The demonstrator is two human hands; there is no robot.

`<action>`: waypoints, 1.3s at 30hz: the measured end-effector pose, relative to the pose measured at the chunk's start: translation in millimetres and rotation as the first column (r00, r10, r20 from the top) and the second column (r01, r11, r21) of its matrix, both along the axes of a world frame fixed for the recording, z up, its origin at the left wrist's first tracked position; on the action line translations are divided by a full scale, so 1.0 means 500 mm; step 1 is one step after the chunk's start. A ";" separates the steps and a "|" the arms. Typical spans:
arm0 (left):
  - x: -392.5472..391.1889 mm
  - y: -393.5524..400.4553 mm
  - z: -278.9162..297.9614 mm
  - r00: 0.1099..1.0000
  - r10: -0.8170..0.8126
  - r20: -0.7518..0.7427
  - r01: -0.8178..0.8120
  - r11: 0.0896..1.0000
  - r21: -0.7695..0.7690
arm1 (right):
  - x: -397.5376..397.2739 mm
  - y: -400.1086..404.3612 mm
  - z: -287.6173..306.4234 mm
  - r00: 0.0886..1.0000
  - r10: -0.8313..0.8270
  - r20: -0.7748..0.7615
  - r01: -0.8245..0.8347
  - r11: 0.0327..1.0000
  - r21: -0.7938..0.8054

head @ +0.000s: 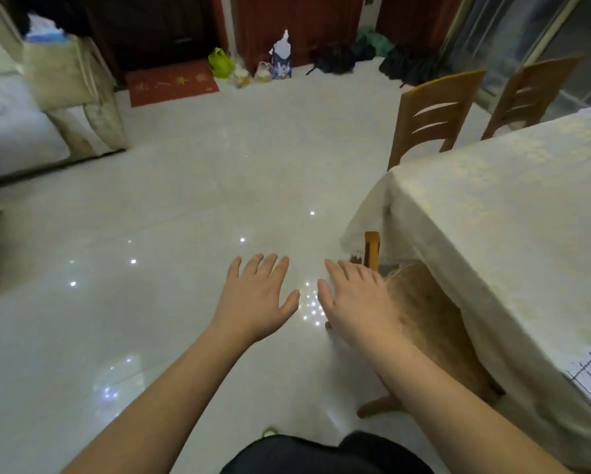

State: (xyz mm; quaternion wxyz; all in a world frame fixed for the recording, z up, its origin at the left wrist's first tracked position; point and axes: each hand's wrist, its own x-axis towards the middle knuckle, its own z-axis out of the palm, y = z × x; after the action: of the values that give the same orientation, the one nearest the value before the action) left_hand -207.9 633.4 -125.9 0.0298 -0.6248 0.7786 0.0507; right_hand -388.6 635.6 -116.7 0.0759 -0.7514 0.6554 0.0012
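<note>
Head view shows both arms stretched forward, the left hand (258,295) and right hand (355,299) flat side by side, fingers straight and released, grasping nothing, above the glossy floor (171,217). Just beside the right hand a wooden chair (434,323) sits tucked under the cloth-covered table (492,206); whether the hand touches it cannot be told. This looks like a reach just starting, and the next move likely calls for the right hand to curl round the chair's upright post.
</note>
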 end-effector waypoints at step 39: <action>0.223 -0.964 -0.018 0.991 -0.121 -0.054 0.119 0.992 -0.044 | 0.236 -0.942 -0.031 0.990 -0.137 0.018 0.137 0.991 -0.006</action>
State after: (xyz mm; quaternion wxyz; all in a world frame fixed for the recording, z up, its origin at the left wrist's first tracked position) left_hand -96.3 151.2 -135.0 -0.0020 -0.5757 0.8161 0.0508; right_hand -270.8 164.7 -132.0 0.0790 -0.7049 0.7047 -0.0130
